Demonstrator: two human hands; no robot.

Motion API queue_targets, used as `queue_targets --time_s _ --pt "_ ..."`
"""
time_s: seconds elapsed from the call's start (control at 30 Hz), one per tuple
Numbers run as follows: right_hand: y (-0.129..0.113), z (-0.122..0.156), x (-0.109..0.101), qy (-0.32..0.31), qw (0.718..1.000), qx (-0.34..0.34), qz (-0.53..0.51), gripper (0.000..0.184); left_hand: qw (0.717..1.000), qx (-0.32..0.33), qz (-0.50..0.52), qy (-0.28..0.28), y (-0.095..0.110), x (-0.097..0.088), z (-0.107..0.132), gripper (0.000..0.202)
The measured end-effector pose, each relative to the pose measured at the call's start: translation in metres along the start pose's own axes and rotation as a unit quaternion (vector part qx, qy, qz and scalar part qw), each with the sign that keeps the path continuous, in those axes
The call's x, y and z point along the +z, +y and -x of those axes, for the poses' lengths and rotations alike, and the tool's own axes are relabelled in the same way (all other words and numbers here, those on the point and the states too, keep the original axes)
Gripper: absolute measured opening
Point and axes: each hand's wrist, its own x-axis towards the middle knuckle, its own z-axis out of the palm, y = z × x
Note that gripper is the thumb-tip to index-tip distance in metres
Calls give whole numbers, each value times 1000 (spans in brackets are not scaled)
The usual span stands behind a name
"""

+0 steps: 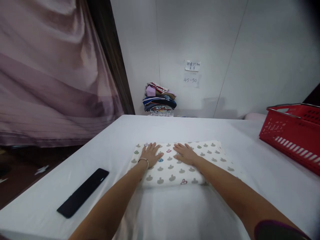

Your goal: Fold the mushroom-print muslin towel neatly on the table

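A white cloth (172,168) printed with grey and a few coloured mushroom shapes lies folded into a flat rectangle. On its left part rests my left hand (150,155), palm down with fingers spread, a bracelet around the wrist. My right hand (185,154) presses flat on the cloth right of the middle, fingers stretched out. Both hands touch only the top of the cloth and grip nothing. Beneath the cloth is a table covered in white (175,130).
A long black flat object (83,192) lies on the table at left. At right stands a red plastic basket (292,133) with a handle. Folded fabrics (160,100) are stacked beyond the far edge, by a wall with paper notes (192,66). A pinkish curtain (55,73) hangs at left.
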Motion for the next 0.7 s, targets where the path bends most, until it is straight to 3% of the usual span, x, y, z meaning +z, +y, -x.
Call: queue_targets --time_s 0.1,0.2,0.27,0.33,0.43,0.57,0.7 --pt "0 10 -8 3 1000 6 -2 65 1000 -13 21 -15 2 -13 8 71" --pt "13 35 -14 37 999 33 23 67 1000 -11 11 20 -7 -22 26 71" --pt "29 55 -13 50 994 92 43 70 999 -23 -14 37 -17 -21 40 71" --pt "45 71 -10 49 984 164 50 71 998 -60 -19 12 -28 -17 48 73" --pt "57 80 -7 45 975 212 42 69 996 -82 -16 -12 -36 -12 49 75" --pt "56 80 -17 30 980 196 4 68 996 -78 -32 -16 -35 -13 45 74" --pt "68 89 -25 67 966 244 42 66 996 -73 -44 -13 -36 -14 45 73"
